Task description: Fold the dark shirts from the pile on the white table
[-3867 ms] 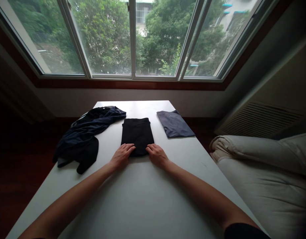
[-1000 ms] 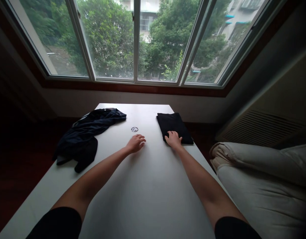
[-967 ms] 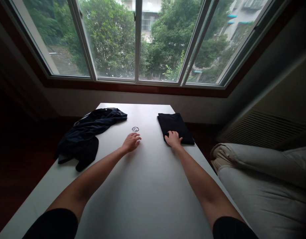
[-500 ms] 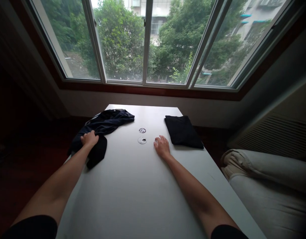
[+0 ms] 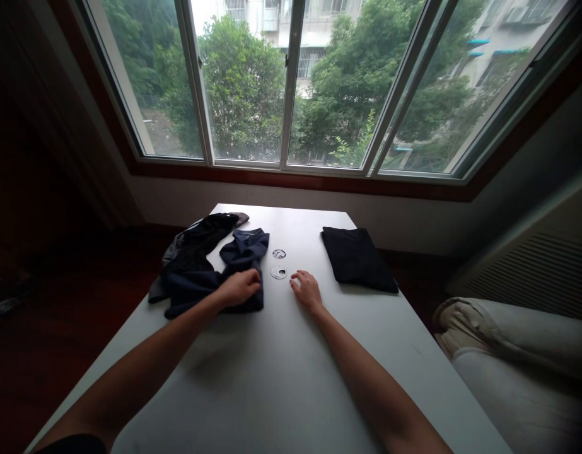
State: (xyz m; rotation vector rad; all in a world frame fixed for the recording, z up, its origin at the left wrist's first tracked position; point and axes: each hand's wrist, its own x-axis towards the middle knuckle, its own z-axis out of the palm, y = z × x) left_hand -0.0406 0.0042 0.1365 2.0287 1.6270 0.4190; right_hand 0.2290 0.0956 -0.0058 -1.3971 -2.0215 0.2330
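Clutching a navy garment point(image 5: 246, 252) on the table point(image 5: 267, 372), the left hand point(image 5: 241, 287) seems to be separating it from black clothing point(image 5: 206, 234); straightening it likely needs the right hand point(image 5: 306, 291), empty, fingers apart.

A person point(image 5: 347, 343), arms largely bare, is pictured over a white table point(image 5: 281, 391). At the table's near left edge, a black sleeve point(image 5: 75, 445) shows a plain, dark hem, smoothly curved around the arm; shade swallows the weave. Over the table's left half, the left forearm point(image 5: 144, 362) tapers from full below the sleeve to a slim wrist, and the left hand point(image 5: 239, 288) shows a rounded back and knuckles, its fingertips hidden. Right of the table's centre, the right hand point(image 5: 306, 290) shows slim, separate fingers, and the uncovered right forearm point(image 5: 366, 366) broadens evenly toward the table's near end. Fingernails are too small to make out.
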